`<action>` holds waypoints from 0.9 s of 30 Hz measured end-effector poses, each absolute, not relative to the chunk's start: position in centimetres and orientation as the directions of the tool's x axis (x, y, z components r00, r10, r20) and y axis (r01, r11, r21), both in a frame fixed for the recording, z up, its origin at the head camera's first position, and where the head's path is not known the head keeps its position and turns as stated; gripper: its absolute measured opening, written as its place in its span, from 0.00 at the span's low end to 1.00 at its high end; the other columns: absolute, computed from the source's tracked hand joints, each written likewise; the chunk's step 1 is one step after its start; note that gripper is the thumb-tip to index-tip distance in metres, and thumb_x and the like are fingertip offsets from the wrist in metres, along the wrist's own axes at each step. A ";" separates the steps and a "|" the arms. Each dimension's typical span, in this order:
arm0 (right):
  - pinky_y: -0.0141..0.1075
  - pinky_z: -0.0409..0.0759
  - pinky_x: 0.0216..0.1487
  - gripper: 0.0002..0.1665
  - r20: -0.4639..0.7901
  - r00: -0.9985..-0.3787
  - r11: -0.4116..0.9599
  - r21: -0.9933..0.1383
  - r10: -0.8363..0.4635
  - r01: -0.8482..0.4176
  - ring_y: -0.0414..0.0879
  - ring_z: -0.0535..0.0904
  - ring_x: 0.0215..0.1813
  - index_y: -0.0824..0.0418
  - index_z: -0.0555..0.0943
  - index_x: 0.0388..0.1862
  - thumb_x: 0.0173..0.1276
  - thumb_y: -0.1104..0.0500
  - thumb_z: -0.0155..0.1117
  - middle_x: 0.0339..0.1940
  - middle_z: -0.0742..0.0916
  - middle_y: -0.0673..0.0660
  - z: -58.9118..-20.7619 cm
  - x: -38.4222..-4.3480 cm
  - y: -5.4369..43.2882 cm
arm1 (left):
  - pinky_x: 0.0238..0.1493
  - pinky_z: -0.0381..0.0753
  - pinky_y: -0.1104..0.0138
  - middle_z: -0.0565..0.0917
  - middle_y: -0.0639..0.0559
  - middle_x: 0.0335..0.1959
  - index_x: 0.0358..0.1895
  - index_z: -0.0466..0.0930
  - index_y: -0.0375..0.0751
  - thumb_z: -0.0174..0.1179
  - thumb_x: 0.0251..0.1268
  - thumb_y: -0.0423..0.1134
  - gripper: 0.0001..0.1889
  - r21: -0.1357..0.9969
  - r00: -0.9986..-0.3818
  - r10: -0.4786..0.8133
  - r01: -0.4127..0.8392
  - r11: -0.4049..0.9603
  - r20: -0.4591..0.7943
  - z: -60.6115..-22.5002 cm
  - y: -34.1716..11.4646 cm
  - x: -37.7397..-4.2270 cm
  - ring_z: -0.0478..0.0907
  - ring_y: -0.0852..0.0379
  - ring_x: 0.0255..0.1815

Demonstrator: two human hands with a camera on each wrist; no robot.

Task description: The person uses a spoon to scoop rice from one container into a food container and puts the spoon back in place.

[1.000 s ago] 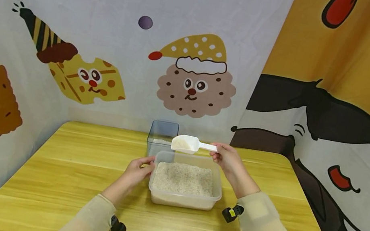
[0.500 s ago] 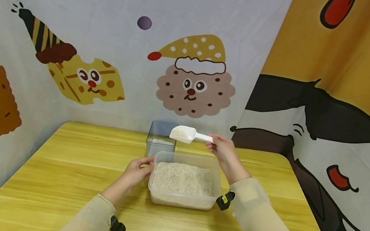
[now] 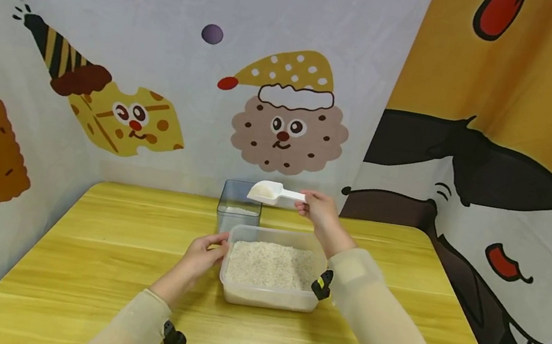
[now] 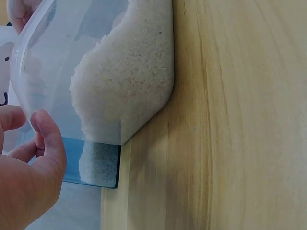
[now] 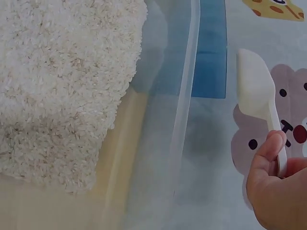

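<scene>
A white scoop (image 3: pixel 266 192) with rice in its bowl is held level by its handle in my right hand (image 3: pixel 321 213). Its bowl overlaps the upper right part of a blue-tinted clear bin (image 3: pixel 237 223), which has some rice in it. In front stands a clear plastic tub (image 3: pixel 268 298) filled partway with rice (image 3: pixel 271 265). My left hand (image 3: pixel 202 254) pinches the tub's rim at its left side; in the left wrist view the thumb and fingers (image 4: pixel 48 132) meet at that rim. The right wrist view shows the scoop (image 5: pixel 254 86) from the side, thumb on its handle.
Everything stands on a yellow wood-grain table (image 3: pixel 128 269). Right behind its back edge hangs a white cloth (image 3: pixel 169 26) printed with cartoon food. An orange cloth (image 3: pixel 453 62) with a cartoon animal hangs at the right. Both wrists carry small black cameras.
My right hand has lifted the scoop and carried it back and left, from above the tub's back rim to the blue-tinted bin. My left hand stays on the tub.
</scene>
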State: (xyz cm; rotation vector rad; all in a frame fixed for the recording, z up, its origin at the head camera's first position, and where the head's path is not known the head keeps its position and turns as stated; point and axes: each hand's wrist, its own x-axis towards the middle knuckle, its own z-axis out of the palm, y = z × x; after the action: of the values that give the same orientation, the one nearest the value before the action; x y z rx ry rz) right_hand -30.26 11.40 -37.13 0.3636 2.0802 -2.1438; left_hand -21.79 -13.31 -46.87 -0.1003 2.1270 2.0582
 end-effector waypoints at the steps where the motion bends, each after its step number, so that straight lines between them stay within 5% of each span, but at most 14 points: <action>1: 0.25 0.75 0.27 0.20 -0.261 -0.962 -0.038 -0.965 0.074 0.259 0.38 0.75 0.24 0.72 0.74 0.58 0.77 0.62 0.43 0.24 0.81 0.53 -37.1 -30.3 11.2 | 0.45 0.77 0.70 0.71 0.39 0.54 0.64 0.68 0.29 0.53 0.69 0.32 0.22 0.985 -0.982 0.076 -0.170 0.039 -0.172 -46.9 -13.3 -21.8 0.74 0.63 0.43; 9: 0.26 0.76 0.26 0.20 -0.249 -0.964 -0.024 -0.969 0.093 0.247 0.37 0.75 0.23 0.74 0.73 0.59 0.76 0.63 0.44 0.23 0.81 0.55 -37.3 -30.6 10.5 | 0.44 0.78 0.71 0.72 0.39 0.55 0.64 0.68 0.29 0.53 0.68 0.31 0.22 0.984 -0.982 0.071 -0.174 0.038 -0.176 -46.9 -13.3 -21.9 0.73 0.63 0.43; 17: 0.33 0.82 0.37 0.18 -0.107 -0.989 0.124 -0.985 0.107 0.120 0.41 0.77 0.27 0.73 0.77 0.53 0.75 0.63 0.45 0.29 0.84 0.61 -37.0 -30.5 9.9 | 0.45 0.78 0.70 0.72 0.39 0.54 0.64 0.68 0.30 0.53 0.69 0.32 0.22 0.983 -0.981 0.071 -0.177 0.055 -0.181 -47.0 -13.3 -21.9 0.73 0.62 0.44; 22: 0.37 0.82 0.38 0.17 0.035 -0.997 0.350 -0.937 0.071 -0.008 0.49 0.81 0.34 0.68 0.79 0.54 0.76 0.62 0.46 0.37 0.85 0.65 -36.9 -30.3 9.6 | 0.44 0.78 0.71 0.72 0.38 0.55 0.64 0.68 0.30 0.53 0.69 0.32 0.22 0.982 -0.980 0.066 -0.182 0.058 -0.186 -47.0 -13.3 -21.9 0.73 0.63 0.44; 27: 0.36 0.81 0.35 0.16 0.232 -0.970 0.623 -0.750 -0.068 -0.223 0.48 0.82 0.38 0.62 0.80 0.54 0.75 0.60 0.48 0.39 0.86 0.59 -36.9 -29.9 9.3 | 0.44 0.78 0.72 0.71 0.38 0.55 0.64 0.68 0.30 0.53 0.69 0.32 0.22 0.982 -0.980 0.068 -0.182 0.052 -0.186 -47.0 -13.3 -21.9 0.73 0.64 0.43</action>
State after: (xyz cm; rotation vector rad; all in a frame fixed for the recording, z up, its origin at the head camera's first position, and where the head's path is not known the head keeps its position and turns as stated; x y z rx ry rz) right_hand -29.86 9.28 -36.90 -0.2714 2.9908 -1.4233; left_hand -21.89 -13.34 -47.00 -0.1181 2.1379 2.0429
